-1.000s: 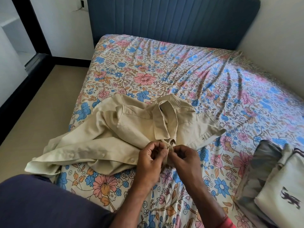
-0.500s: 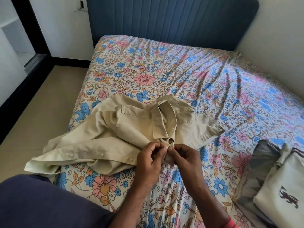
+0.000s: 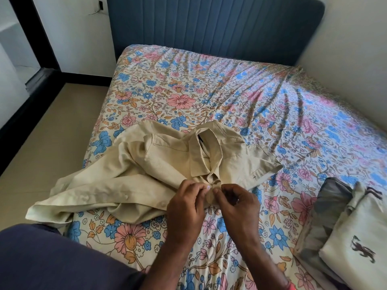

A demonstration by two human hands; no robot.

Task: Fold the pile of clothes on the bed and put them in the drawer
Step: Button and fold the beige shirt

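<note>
A beige collared shirt point(image 3: 155, 170) lies crumpled on the floral bed sheet point(image 3: 209, 97), collar up, its body trailing left over the bed's edge. My left hand point(image 3: 186, 208) and my right hand point(image 3: 236, 206) meet just below the collar. Both pinch the shirt's front placket between thumb and fingertips, at a button. A stack of folded clothes sits at the right: a grey garment point(image 3: 326, 208) and a white one with a dark animal print point(image 3: 356, 243).
A blue padded headboard point(image 3: 209, 26) stands at the far end, and a wall runs along the bed's right side. Tan floor point(image 3: 41, 143) lies to the left, bounded by a black door frame point(image 3: 27, 34). My dark-clothed knee point(image 3: 58, 260) fills the lower left.
My hands have stayed on the placket below the collar, fingers shifting slightly. The shirt has barely moved.
</note>
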